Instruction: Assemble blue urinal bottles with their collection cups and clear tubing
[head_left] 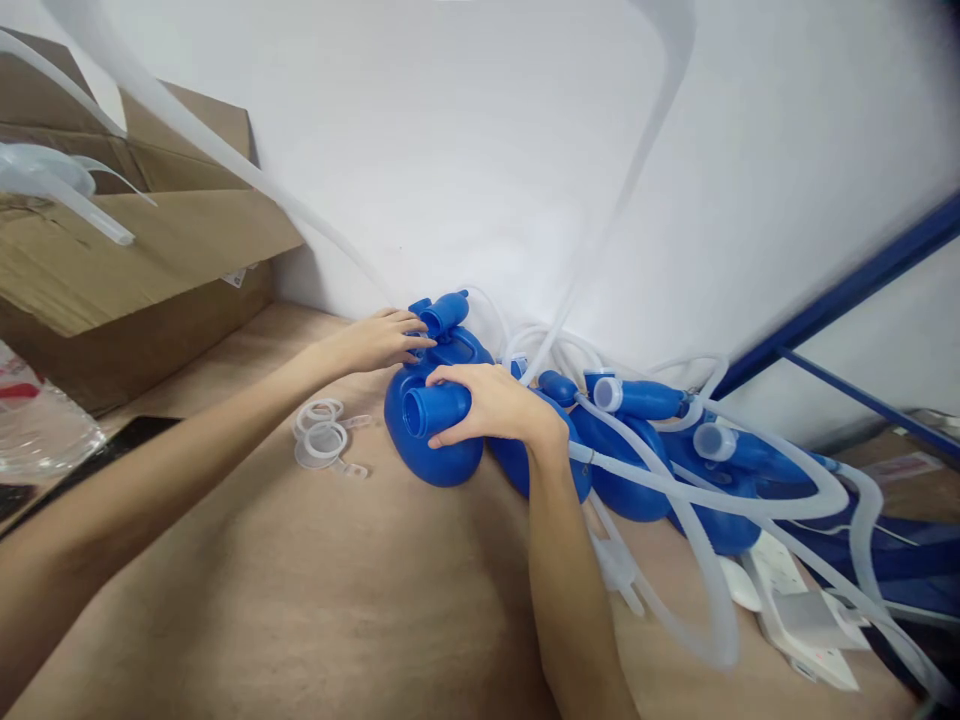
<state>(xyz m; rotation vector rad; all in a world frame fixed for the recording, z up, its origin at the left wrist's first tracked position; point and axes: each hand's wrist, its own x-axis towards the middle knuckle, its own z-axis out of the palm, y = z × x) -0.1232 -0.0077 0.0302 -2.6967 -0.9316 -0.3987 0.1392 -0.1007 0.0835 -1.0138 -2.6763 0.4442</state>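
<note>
Blue cylinder (pixel 441 410), mid-frame, is gripped by the right hand (pixel 501 402); whether the left hand (pixel 384 340) is closed cannot be told. If dragged rightward, it could be caught by the tubing (pixel 787 507).

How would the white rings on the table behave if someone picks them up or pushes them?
The white rings are probably light, because their bands look thin. The narrow tabs may bend easily, though the picture cannot prove softness. A push would likely spread the rings, as they overlap in a loose heap.
</note>
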